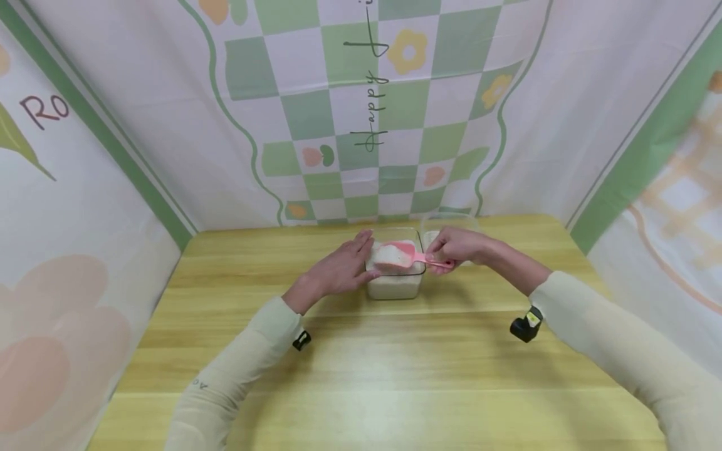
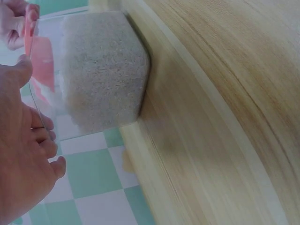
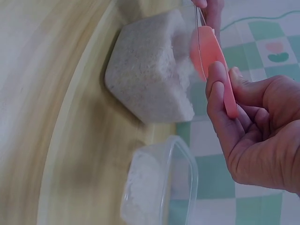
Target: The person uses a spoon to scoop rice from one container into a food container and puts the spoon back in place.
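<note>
A clear square container (image 1: 393,288) filled with rice (image 2: 103,70) stands on the table near the back. My left hand (image 1: 343,266) rests along its left side, thumb at the front rim and the other fingers extended toward the back corner. Between thumb and fingers, my right hand (image 1: 458,245) pinches the handle of a pink scoop (image 3: 206,49). The scoop lies level over the container's mouth, its bowl at the rim and heaped with rice in the head view. Behind my right hand, a clear plastic tub (image 3: 180,164) with white contents is partly hidden in the head view.
The wooden table (image 1: 350,376) extends toward me from the containers. A checkered, printed cloth (image 1: 350,113) hangs right behind the table's back edge, with more printed cloth at both sides. A small black camera (image 1: 526,324) is worn on the right wrist.
</note>
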{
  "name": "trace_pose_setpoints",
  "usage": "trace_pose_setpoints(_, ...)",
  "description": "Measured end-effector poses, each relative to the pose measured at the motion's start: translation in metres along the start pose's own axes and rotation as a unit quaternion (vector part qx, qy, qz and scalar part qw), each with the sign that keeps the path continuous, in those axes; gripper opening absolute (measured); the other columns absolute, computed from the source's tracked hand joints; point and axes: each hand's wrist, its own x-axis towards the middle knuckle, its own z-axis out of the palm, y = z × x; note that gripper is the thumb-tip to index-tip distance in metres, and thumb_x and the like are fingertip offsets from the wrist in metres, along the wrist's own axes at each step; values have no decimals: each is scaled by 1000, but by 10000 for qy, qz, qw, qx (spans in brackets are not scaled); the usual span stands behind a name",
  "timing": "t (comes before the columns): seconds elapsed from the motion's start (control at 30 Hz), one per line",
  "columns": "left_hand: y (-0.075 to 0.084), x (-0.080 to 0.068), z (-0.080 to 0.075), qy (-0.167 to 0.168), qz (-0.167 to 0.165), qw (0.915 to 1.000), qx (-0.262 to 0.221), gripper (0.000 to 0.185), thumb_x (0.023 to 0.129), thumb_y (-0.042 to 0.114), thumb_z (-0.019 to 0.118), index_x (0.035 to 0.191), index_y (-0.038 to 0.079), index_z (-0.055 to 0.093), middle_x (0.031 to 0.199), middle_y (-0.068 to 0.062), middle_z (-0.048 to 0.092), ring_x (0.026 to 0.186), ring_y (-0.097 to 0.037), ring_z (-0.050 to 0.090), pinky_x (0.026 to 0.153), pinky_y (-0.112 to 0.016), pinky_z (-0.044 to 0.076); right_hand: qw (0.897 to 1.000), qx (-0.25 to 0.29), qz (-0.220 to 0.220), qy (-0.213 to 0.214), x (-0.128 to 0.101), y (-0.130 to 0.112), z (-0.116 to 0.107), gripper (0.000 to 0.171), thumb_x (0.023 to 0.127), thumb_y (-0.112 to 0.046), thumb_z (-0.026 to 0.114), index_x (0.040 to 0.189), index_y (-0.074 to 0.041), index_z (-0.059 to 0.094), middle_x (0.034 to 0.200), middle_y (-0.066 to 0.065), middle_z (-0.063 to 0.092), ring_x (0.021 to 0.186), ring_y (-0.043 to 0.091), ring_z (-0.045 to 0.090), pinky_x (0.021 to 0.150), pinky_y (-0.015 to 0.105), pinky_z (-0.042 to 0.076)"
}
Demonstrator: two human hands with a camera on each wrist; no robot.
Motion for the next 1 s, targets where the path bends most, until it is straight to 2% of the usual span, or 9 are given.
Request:
trace_pose_setpoints(0.1,0,0,-1,-3,-16,10000,-31,82,105,55,32,158,-3,9,168,-17,1,157,-26,2,127,-43,16,9998,196,-37,43,-4,5,-2,23,99,-1,54,103,17,68,72,3,70,64,8,64,61,19,56)
trace_pose_setpoints(0.37,0,0,0,19,-36,9999,-96,83,105,56,33,158,-2,9,168,-16,1,157,-26,3,127,-42,15,9992,333,-121,183,-10,15,-4,22,99,0,53,93,10,71,73,5,70,67,11,66,61,19,55)
trace_pose_setpoints(0.57,0,1,2,74,4,9998,-180,83,105,56,34,158,-3,11,168,-18,3,157,-27,4,127,-43,16,9988,290,-263,298,-15,19,-8,22,100,-4,55,96,10,71,75,4,70,68,13,68,63,21,57)
trace_pose_setpoints(0.77,0,0,1,12,-36,9998,-203,82,105,56,32,159,-1,9,168,-14,0,157,-25,2,128,-42,14,9985,261,-346,328,-18,23,-13,22,101,-4,53,94,8,71,74,4,69,69,13,69,68,24,60)
trace_pose_setpoints(1.0,0,0,1,32,-37,9998,-175,82,105,56,32,159,-2,10,169,-15,1,157,-25,3,127,-42,14,9977,281,-388,473,-28,25,-20,23,100,-4,54,104,14,68,80,8,72,72,15,71,73,28,62)
